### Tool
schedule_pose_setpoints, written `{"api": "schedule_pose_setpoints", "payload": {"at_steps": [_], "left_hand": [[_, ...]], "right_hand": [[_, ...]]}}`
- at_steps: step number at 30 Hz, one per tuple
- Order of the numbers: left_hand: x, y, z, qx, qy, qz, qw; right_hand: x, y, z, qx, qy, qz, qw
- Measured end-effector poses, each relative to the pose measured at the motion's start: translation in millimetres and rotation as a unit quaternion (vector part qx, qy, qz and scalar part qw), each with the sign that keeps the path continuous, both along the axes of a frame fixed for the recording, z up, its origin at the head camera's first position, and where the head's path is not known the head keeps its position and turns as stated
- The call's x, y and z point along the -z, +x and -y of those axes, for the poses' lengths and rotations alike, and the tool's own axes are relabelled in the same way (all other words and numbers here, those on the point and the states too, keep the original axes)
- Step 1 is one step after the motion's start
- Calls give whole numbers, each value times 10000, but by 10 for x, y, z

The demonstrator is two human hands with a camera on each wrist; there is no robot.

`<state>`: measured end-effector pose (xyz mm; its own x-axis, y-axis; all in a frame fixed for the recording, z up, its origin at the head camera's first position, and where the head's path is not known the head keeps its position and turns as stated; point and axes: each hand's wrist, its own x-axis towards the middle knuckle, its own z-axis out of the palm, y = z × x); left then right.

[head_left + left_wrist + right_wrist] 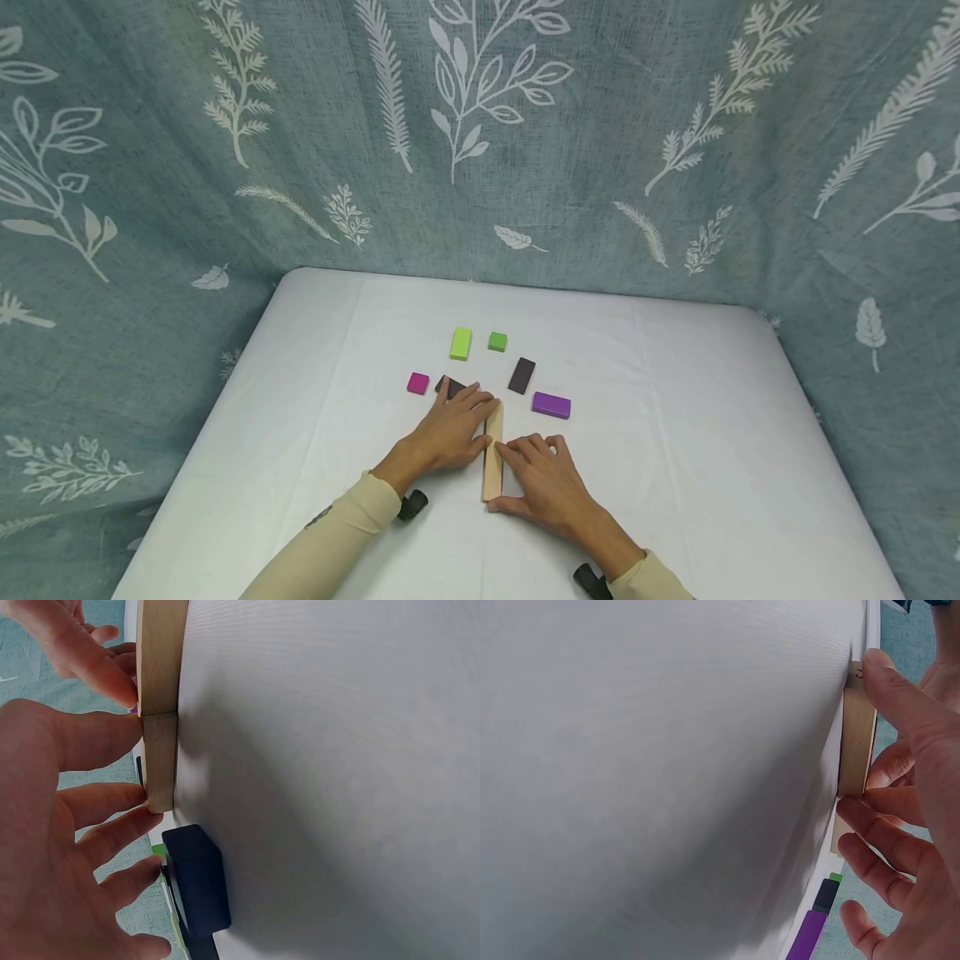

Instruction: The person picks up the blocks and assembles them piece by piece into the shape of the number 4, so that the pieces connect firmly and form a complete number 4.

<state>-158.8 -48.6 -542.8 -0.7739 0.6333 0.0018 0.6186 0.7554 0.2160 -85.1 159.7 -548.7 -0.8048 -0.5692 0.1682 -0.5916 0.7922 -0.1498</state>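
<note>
Two pale wooden blocks lie end to end in a narrow strip on the white table. My left hand holds the far wooden block, thumb near the seam and fingertips at its far end. With thumb at the near end and fingertips by the seam, my right hand grips the near wooden block. A dark block lies partly hidden beneath the left hand's outer fingers; it looks dark blue in the left wrist view.
Beyond the hands lie a magenta block, a lime block, a small green block, a dark brown block and a purple block. The white table meets a leaf-patterned teal curtain at the back.
</note>
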Motion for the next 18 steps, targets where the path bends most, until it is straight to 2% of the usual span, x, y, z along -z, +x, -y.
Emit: {"api": "schedule_pose_setpoints", "payload": {"at_steps": [18], "left_hand": [[-3, 6, -10, -18, 29, 49, 10000]], "right_hand": [[-7, 4, 22, 80, 94, 102, 9999]]}}
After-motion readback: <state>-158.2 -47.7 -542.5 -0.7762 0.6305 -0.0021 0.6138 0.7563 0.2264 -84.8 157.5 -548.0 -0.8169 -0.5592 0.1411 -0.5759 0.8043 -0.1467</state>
